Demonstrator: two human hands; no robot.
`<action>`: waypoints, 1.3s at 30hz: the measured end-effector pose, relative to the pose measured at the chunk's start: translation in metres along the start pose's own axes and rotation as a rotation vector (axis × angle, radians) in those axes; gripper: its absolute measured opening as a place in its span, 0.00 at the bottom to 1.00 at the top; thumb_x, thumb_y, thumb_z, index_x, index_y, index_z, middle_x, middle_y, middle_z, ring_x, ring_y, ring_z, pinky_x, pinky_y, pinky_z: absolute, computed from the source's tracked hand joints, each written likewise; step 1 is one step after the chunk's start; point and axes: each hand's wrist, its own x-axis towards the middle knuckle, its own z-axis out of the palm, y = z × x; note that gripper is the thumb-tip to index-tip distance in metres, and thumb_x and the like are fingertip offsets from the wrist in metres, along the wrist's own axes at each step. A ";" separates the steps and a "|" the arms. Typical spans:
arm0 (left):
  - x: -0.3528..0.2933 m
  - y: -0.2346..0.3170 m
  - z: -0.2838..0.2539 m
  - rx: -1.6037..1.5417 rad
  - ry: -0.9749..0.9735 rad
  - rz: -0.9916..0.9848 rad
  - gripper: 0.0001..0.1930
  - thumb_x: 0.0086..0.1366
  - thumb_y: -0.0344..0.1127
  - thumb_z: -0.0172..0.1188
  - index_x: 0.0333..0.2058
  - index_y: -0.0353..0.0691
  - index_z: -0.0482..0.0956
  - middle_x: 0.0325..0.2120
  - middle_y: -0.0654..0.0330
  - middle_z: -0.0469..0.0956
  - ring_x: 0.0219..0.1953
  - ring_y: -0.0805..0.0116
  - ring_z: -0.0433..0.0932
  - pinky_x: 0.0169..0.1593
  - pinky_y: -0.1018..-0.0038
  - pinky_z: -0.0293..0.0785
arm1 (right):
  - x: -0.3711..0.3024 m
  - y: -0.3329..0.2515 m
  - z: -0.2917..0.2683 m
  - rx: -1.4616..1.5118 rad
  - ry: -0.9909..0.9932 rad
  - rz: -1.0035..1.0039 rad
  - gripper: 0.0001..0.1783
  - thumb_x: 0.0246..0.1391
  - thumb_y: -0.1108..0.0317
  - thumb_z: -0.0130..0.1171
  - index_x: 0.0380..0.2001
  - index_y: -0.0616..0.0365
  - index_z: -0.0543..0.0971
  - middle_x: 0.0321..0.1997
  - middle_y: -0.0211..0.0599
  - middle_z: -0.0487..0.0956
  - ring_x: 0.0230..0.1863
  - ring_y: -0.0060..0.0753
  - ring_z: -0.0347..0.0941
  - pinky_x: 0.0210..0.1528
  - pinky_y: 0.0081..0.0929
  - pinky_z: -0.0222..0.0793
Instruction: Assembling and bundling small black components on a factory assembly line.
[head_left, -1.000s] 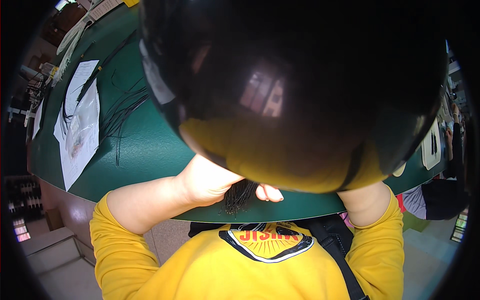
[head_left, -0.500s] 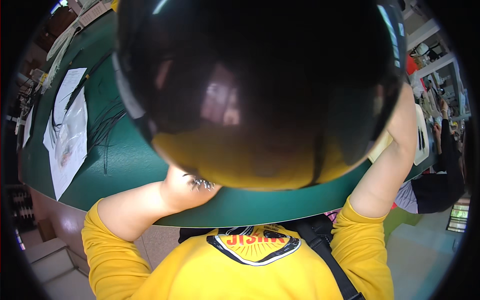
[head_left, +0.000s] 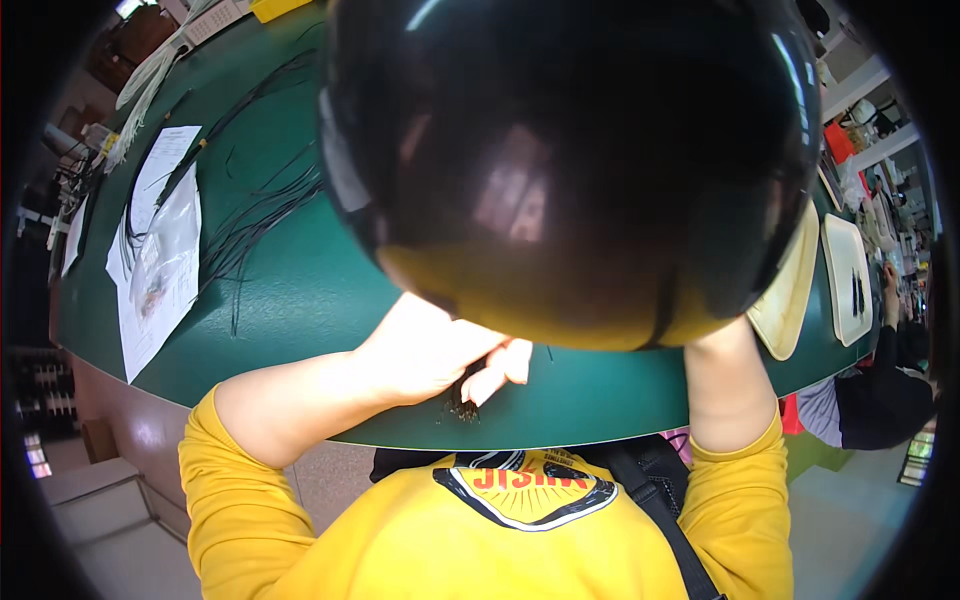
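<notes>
A large glossy black dome point(head_left: 580, 180) fills the upper middle and hides much of the work area. Below its lower left edge, my left hand point(head_left: 430, 355) is closed around a bundle of thin black wires point(head_left: 462, 402), whose bare metallic ends poke out underneath toward the table's near edge. My right forearm point(head_left: 735, 405) reaches up from the lower right, and its hand goes out of sight behind the dome. Whether the right hand holds anything is hidden.
More black wires point(head_left: 250, 220) lie loose on the green table point(head_left: 300, 310). Left of them are paper sheets point(head_left: 145, 335) and a clear plastic bag point(head_left: 165, 265). Two cream trays stand at right, one tray point(head_left: 785, 310) partly covered by the dome. Another person's arm point(head_left: 888, 315) shows beyond.
My right arm has drawn back nearer, away from the trays. The left hand has shifted right with the wire bundle, and more of its fingers show. The dome sits further right in the view.
</notes>
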 end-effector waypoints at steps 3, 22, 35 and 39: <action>-0.001 0.011 0.011 -0.136 -0.040 -0.005 0.15 0.63 0.35 0.49 0.21 0.33 0.72 0.13 0.60 0.71 0.11 0.79 0.65 0.16 0.84 0.60 | 0.003 0.017 0.017 0.350 -0.247 -0.183 0.08 0.41 0.76 0.61 0.26 0.66 0.74 0.23 0.32 0.75 0.23 0.19 0.69 0.26 0.16 0.65; 0.005 -0.026 -0.005 -0.375 -0.096 0.147 0.08 0.62 0.32 0.51 0.29 0.31 0.70 0.19 0.57 0.73 0.18 0.70 0.75 0.22 0.78 0.73 | -0.008 0.044 0.022 0.546 -0.002 -0.269 0.11 0.51 0.81 0.42 0.40 0.70 0.68 0.32 0.39 0.74 0.27 0.25 0.70 0.31 0.19 0.67; 0.004 -0.021 -0.002 -0.383 -0.134 0.148 0.10 0.62 0.34 0.51 0.32 0.30 0.70 0.22 0.54 0.74 0.21 0.66 0.76 0.27 0.75 0.76 | -0.013 0.032 0.021 0.028 0.017 -0.442 0.04 0.47 0.78 0.52 0.28 0.67 0.75 0.29 0.34 0.76 0.25 0.21 0.71 0.31 0.18 0.67; -0.001 -0.018 -0.002 -0.381 -0.113 0.126 0.10 0.62 0.34 0.51 0.32 0.31 0.70 0.22 0.55 0.74 0.22 0.67 0.76 0.28 0.74 0.76 | -0.009 0.024 0.024 0.549 -0.003 -0.124 0.05 0.48 0.78 0.52 0.29 0.69 0.75 0.27 0.34 0.77 0.27 0.21 0.72 0.32 0.18 0.68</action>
